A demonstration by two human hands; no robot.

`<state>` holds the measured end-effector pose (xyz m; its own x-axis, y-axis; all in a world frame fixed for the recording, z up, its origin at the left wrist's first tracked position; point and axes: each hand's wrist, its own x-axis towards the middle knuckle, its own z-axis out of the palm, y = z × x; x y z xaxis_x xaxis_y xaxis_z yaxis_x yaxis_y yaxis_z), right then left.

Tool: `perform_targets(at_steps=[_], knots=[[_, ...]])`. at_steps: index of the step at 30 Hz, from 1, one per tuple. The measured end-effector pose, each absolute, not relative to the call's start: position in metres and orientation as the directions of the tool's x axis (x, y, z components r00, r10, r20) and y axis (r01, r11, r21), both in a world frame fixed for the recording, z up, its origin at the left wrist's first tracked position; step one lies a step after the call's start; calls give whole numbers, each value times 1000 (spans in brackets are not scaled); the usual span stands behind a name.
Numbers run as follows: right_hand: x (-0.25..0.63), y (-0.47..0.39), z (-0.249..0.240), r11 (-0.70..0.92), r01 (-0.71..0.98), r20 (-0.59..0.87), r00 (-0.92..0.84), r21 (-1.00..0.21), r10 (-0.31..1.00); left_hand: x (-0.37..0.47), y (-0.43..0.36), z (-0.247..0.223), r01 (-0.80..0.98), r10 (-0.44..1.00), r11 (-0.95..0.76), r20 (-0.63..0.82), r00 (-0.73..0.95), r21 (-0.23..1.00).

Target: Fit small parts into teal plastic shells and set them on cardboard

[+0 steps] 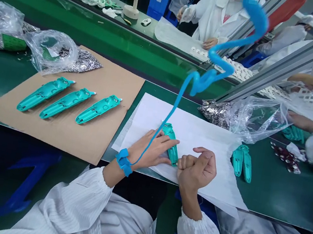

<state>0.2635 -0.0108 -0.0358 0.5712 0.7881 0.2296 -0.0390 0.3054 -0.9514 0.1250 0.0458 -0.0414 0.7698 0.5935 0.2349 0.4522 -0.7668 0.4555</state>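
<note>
A teal plastic housing (pixel 172 151) lies on white sheets of paper in front of me. My left hand (pixel 151 148), with a blue strap (pixel 124 161) around its wrist, grips this housing from the left, fingers across its middle and thumb near its lower end. Beside that lower end is my right hand (pixel 198 170), its fingers curled in and its index finger bent. Whatever it may hold is hidden. Three similar teal housings (pixel 99 110) rest in a row on a cardboard sheet (pixel 87 143) to the left.
A blue coiled cord (pixel 179 97) runs up from the strap across the view. Bags of small metallic parts (pixel 84 62) sit behind the cardboard; another bag (pixel 219 113) lies right of the paper (pixel 145 111). Two teal housings (pixel 241 162) lie at right. Co-workers sit opposite and at right.
</note>
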Motion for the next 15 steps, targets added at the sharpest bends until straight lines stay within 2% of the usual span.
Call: perform_targets(at_steps=[15], knots=[[264, -5, -35, 201, 1, 178, 463, -980, 868, 127, 47, -41, 446, 616, -737, 234, 752, 508]])
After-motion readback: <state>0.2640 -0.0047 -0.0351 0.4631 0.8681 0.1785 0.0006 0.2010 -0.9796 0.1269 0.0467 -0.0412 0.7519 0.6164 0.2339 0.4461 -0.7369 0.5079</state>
